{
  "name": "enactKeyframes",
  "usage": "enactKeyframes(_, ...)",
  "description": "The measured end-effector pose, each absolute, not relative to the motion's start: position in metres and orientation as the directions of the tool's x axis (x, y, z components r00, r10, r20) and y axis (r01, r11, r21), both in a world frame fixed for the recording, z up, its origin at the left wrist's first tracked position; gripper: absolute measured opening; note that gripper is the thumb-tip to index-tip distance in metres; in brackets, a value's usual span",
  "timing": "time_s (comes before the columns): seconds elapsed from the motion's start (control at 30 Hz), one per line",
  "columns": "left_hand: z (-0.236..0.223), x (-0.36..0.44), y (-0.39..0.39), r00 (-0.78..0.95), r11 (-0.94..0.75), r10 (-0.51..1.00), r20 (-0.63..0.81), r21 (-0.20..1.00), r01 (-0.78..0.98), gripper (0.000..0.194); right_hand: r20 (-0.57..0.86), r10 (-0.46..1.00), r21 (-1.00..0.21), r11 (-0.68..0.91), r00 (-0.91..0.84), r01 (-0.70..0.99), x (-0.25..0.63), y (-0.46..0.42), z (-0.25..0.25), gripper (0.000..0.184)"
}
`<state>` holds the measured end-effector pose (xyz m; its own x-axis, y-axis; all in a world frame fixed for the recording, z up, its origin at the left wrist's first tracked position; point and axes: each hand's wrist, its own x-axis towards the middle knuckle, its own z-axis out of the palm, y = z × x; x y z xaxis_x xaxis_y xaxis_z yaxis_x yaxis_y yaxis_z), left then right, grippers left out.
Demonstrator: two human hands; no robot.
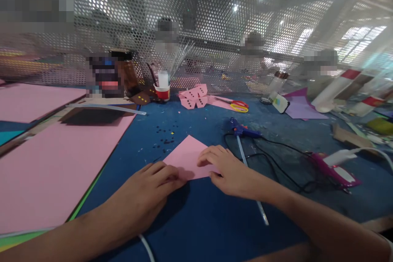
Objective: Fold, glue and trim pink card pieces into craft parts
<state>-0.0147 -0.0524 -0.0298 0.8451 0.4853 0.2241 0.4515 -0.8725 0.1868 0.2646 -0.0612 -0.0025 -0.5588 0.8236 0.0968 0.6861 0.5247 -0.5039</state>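
A small folded pink paper (188,154) lies on the blue table (196,221) in front of me. My left hand (147,190) rests on its near left corner with the fingers pressed flat along the edge. My right hand (225,168) lies on the paper's right side, fingers stretched out and pressing it down. Neither hand lifts the paper.
A large pink sheet (52,168) covers the table's left. A blue glue gun (244,132) with a black cord, a pink glue gun (336,170), yellow-red scissors (238,105), a folded pink paper butterfly (194,96) and a red cup (162,90) lie beyond. A perforated metal screen (215,28) stands behind.
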Motion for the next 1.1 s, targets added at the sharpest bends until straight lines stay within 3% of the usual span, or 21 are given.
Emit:
enactKeyframes(0.57,-0.024,-0.031,-0.049,0.842,-0.900,0.434,0.320,0.186,0.394,0.044,0.094,0.785,-0.517,0.564,-0.612,0.644,0.282,-0.057,-0.002,0.058)
enactKeyframes(0.83,-0.020,-0.038,-0.048,0.796,-0.884,0.462,0.391,0.271,0.380,0.035,0.091,0.784,-0.502,0.569,-0.615,0.651,0.283,-0.057,-0.001,0.057)
enactKeyframes(1.1,-0.021,-0.045,-0.042,0.859,-0.914,0.405,0.313,0.153,0.376,0.036,0.102,0.784,-0.501,0.573,-0.613,0.649,0.283,-0.058,0.000,0.057)
